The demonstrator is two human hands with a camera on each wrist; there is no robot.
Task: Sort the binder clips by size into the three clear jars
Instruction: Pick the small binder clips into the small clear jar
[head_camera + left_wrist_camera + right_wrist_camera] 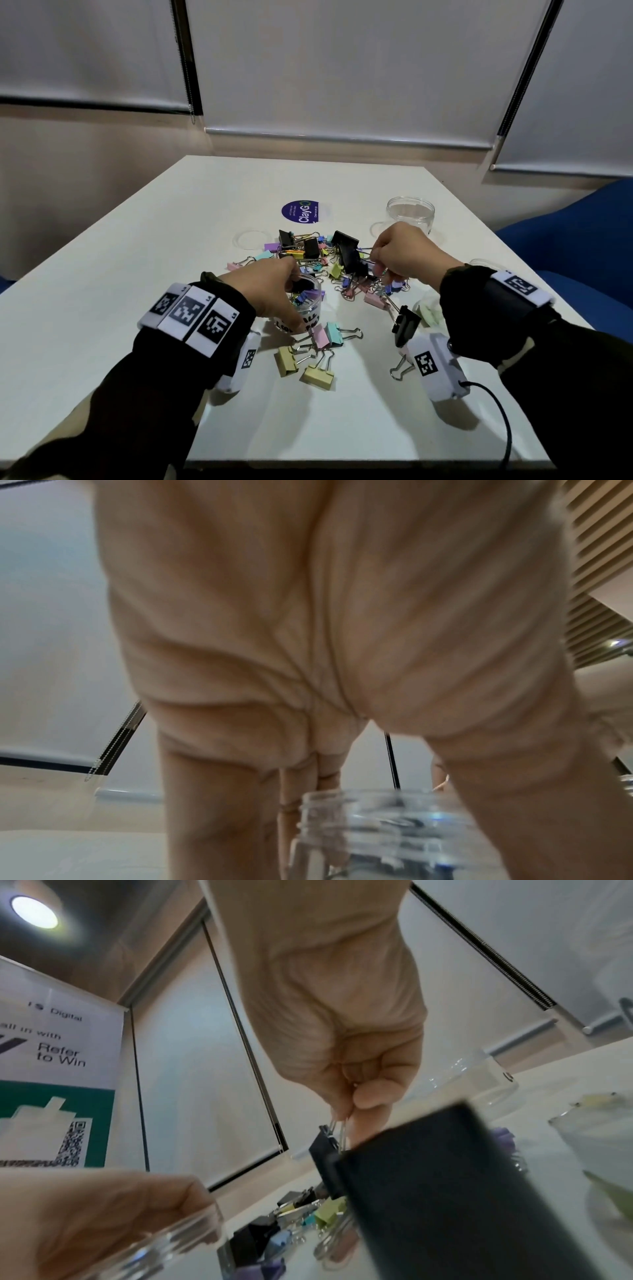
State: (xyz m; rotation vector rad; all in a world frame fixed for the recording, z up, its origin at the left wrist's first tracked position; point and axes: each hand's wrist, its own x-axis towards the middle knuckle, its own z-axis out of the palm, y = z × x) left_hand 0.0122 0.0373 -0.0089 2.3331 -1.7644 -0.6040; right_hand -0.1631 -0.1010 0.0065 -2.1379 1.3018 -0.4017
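A pile of coloured and black binder clips (308, 255) lies mid-table. My left hand (294, 294) grips the rim of a small labelled clear jar (306, 308) (377, 831) from above; the jar holds several small blue, purple and black clips. Its fingers (212, 804) reach down around the jar. My right hand (375, 260) (349, 1110) pinches the wire handles of a large black clip (349, 255) (323, 1153) over the pile. An empty clear jar (411, 214) stands at the back right. A third jar (428, 313) with pale green contents sits by my right wrist.
Loose pink, teal and yellow clips (318, 346) lie in front of the left jar. Another black clip (406, 323) (445, 1191) lies under my right wrist. Clear lids (251, 238) rest on the white table (137, 274). A purple sticker (301, 210) is behind the pile. A blue chair (582, 240) stands right.
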